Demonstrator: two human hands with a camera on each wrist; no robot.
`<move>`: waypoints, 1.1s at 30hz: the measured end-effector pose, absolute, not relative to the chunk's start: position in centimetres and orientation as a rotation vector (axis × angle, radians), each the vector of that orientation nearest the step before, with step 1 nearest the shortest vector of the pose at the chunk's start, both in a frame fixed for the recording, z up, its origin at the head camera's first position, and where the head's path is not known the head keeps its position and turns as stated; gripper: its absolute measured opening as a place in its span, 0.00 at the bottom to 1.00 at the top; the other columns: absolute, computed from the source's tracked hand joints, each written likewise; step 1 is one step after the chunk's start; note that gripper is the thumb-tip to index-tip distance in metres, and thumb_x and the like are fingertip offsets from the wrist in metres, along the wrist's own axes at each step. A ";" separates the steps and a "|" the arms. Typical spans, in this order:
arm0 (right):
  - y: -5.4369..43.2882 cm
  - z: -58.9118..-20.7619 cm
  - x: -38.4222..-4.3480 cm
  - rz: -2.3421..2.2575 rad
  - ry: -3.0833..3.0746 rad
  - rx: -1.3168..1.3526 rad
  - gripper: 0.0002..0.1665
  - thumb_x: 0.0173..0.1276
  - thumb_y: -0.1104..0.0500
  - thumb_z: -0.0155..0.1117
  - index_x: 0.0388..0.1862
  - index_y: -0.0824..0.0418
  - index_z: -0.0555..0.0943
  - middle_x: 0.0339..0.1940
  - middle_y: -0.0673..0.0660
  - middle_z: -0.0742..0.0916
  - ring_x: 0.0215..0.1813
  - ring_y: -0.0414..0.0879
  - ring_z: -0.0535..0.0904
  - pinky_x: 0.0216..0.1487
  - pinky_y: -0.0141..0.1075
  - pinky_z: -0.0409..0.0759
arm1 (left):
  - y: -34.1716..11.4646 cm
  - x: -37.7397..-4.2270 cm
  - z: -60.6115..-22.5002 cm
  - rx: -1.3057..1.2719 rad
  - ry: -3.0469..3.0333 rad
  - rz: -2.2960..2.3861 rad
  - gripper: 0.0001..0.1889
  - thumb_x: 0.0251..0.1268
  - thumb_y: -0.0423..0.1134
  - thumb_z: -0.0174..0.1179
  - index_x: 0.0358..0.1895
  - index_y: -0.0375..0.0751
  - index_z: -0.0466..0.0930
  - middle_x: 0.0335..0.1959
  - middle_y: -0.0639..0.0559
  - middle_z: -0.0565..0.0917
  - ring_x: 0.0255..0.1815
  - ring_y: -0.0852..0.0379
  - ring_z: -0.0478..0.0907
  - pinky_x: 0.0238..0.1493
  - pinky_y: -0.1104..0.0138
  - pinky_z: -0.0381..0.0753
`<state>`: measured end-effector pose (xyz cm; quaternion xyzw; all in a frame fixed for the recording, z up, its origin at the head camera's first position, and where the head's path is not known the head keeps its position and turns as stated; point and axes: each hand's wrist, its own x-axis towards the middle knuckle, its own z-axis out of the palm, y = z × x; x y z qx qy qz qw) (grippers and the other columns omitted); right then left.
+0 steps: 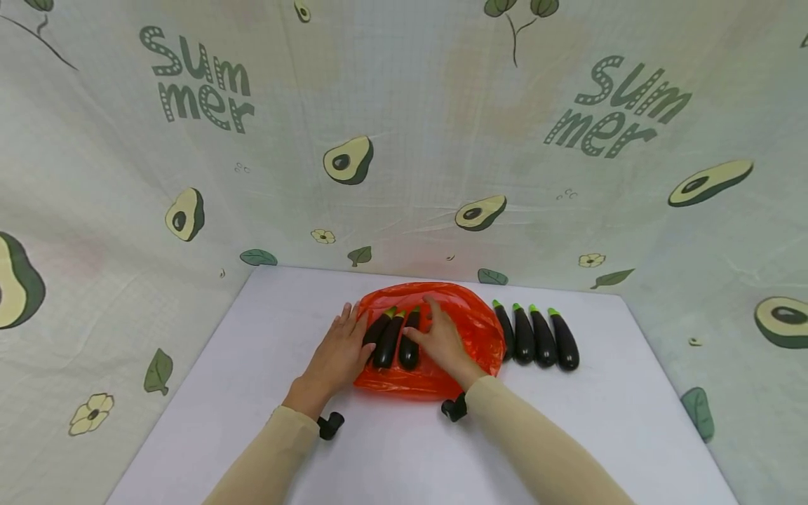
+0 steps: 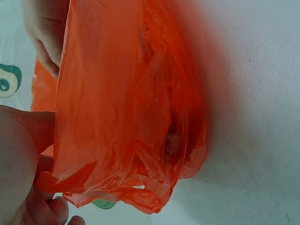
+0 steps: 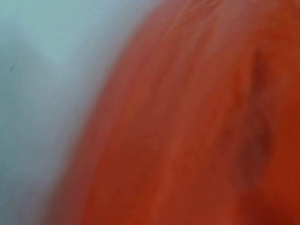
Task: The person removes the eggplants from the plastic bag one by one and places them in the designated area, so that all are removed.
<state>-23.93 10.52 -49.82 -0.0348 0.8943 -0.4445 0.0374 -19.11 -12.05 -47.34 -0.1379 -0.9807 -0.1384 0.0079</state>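
A red plastic bag (image 1: 470,337) lies with its mouth spread, and three dark eggplants with green tops lie side by side in it. At the bag's left edge my left hand (image 1: 341,347) holds the side, thumb over the rim by the leftmost eggplant (image 1: 379,327); in the left wrist view the thumb passes behind the bag's wall. Over the mouth my right hand (image 1: 445,344) reaches in, thumb at the rightmost eggplant in the bag (image 1: 410,341), index finger stretched past its top. Between them lies the middle eggplant (image 1: 388,341). Blurred red plastic (image 3: 178,140) fills most of the right wrist view.
Several more eggplants (image 1: 543,340) lie in a row right of the bag, the nearest against its edge. The white table (image 1: 606,414) has a patterned cloth (image 1: 404,245) hanging behind and beside it.
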 end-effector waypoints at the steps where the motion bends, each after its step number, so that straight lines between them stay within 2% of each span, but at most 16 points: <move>1: 10.4 -50.0 -24.1 -1.360 2.742 -0.102 0.52 0.72 0.46 0.74 0.86 0.52 0.57 0.76 0.66 0.75 0.72 0.64 0.76 0.67 0.63 0.80 | -12.1 -19.2 -47.4 -0.433 -3.065 -0.433 0.39 0.79 0.49 0.61 0.83 0.34 0.57 0.87 0.38 0.54 0.89 0.40 0.45 0.85 0.46 0.53; 9: 9.4 -51.2 -24.8 -1.354 2.699 -0.050 0.53 0.70 0.45 0.75 0.85 0.55 0.57 0.77 0.66 0.75 0.75 0.65 0.73 0.72 0.64 0.75 | -12.2 -19.2 -47.7 -0.422 -3.074 -0.443 0.39 0.80 0.49 0.60 0.84 0.35 0.57 0.87 0.38 0.54 0.89 0.40 0.44 0.86 0.47 0.52; 20: 8.7 -52.0 -25.4 -1.293 2.696 -0.021 0.56 0.66 0.42 0.78 0.83 0.57 0.58 0.71 0.66 0.80 0.68 0.63 0.80 0.71 0.61 0.78 | -12.4 -19.2 -48.0 -0.416 -3.077 -0.456 0.39 0.79 0.50 0.61 0.84 0.36 0.57 0.87 0.39 0.53 0.89 0.41 0.44 0.86 0.47 0.51; 28: 9.5 -51.5 -25.4 -1.306 2.630 0.026 0.55 0.64 0.48 0.80 0.83 0.59 0.60 0.74 0.68 0.78 0.71 0.66 0.77 0.74 0.63 0.74 | -12.4 -19.0 -47.8 -0.401 -3.079 -0.480 0.39 0.79 0.49 0.61 0.84 0.36 0.57 0.87 0.39 0.53 0.89 0.41 0.44 0.86 0.47 0.51; 33: 10.5 -50.8 -25.1 -1.317 2.572 0.034 0.51 0.66 0.52 0.78 0.82 0.58 0.62 0.72 0.68 0.79 0.67 0.65 0.80 0.68 0.61 0.81 | -12.5 -19.0 -47.7 -0.402 -3.074 -0.481 0.39 0.79 0.49 0.61 0.84 0.36 0.57 0.87 0.40 0.53 0.89 0.41 0.44 0.85 0.47 0.52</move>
